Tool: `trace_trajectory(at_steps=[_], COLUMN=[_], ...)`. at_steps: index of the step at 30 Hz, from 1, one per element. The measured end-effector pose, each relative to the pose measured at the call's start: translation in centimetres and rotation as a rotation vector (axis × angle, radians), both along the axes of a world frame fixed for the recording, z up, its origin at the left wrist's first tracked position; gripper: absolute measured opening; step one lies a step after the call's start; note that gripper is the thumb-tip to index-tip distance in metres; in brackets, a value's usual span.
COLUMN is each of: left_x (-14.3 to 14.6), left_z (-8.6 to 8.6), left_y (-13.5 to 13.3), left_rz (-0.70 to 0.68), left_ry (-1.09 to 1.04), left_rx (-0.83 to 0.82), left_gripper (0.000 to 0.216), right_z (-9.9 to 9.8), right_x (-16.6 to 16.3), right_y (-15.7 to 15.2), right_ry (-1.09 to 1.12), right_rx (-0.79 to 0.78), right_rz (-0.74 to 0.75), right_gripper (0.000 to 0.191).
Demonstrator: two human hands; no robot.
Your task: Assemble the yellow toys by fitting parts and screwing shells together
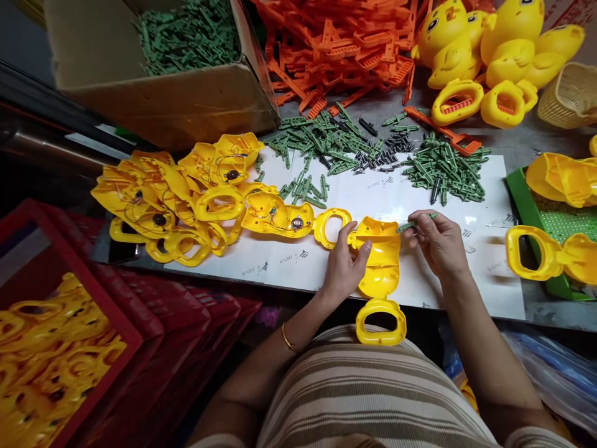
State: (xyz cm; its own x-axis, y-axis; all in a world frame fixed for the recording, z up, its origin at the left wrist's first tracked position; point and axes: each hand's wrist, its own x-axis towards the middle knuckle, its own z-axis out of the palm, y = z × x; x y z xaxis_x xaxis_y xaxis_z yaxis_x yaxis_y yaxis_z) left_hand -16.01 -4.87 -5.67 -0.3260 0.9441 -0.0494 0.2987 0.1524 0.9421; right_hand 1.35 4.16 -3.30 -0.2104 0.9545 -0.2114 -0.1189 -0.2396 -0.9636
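Note:
My left hand [344, 264] grips the left side of a yellow plastic duck-shaped shell [383, 267] with a ring handle, which lies at the table's near edge and hangs over it. My right hand [437, 242] pinches a small green plastic pin [416, 223] and holds it at the shell's upper right corner. Both hands rest on a white paper sheet [485, 205] that covers the table.
Heaps of green pins [441, 165] and dark pins [380, 158] lie behind my hands. Yellow shells with wired parts [186, 186] are piled at left, finished yellow ducks [494, 56] at back right. Orange parts [345, 43], a cardboard box [186, 93], red crates [69, 323] and a green tray [527, 205] surround.

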Motion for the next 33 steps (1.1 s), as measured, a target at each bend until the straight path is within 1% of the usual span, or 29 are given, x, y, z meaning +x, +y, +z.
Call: trace_trajectory(at_steps=[3,6,10,12,14,17,20,21,23,26,28,29,31,33], left_x=[-0.2,-0.5,-1.1,-1.4,-1.7,-1.9,-2.0,-2.0,-2.1,-2.1,-2.0,-1.9,-1.8,-1.7], left_z=[0.1,0.4,0.9,1.1,1.4,1.8,2.0,1.9,1.7,1.3,1.2,1.3,1.4,1.7], left_y=[-0.1,-0.2,-0.3,-0.5,-0.7,-0.9,-0.8,-0.7,-0.4,-0.1,0.1,0.2,0.4,0.5], left_rz=[-0.014,-0.05,-0.096,-0.091,-0.059,0.0,0.011,0.004,-0.022,-0.079,-0.112,-0.13,-0.167,-0.187], left_ry=[0.074,0.167,0.288,0.342,0.405,0.474,0.541,0.583,0.674,0.758,0.791,0.805,0.82,0.828], left_rx=[0.017,0.054,0.065,0.09,0.136,0.215,0.332,0.364,0.378,0.302,0.216,0.165,0.08,0.032], left_gripper=[0.044,0.042,0.045,0.048,0.048,0.038,0.026,0.027,0.04,0.065,0.07,0.07,0.066,0.063], right_z=[-0.3,-0.4,-0.1,0.0,0.1,0.1,0.2,0.4,0.8,1.3,1.3,1.2,0.9,0.4], right_x=[-0.5,-1.1,-1.4,-1.5,-1.5,-1.5,-1.6,-1.7,-2.0,-2.8,-3.3,-3.5,-3.8,-4.0], right_y=[-0.1,-0.3,-0.3,-0.3,-0.3,-0.4,-0.6,-0.6,-0.5,0.0,0.3,0.5,0.7,0.8], right_ry=[-0.004,-0.019,-0.003,0.009,-0.015,-0.084,-0.133,-0.156,-0.247,-0.417,-0.5,-0.536,-0.613,-0.676], right_rx=[-0.035,-0.029,-0.069,-0.095,-0.092,-0.04,0.072,0.124,0.262,0.568,0.762,0.831,0.909,0.939], right_rz=[0.006,-0.01,0.053,0.073,0.063,0.054,0.06,0.062,0.079,0.129,0.175,0.196,0.235,0.267], right_gripper=[0.042,0.04,0.044,0.044,0.041,0.036,0.029,0.025,0.02,0.017,0.017,0.018,0.021,0.024])
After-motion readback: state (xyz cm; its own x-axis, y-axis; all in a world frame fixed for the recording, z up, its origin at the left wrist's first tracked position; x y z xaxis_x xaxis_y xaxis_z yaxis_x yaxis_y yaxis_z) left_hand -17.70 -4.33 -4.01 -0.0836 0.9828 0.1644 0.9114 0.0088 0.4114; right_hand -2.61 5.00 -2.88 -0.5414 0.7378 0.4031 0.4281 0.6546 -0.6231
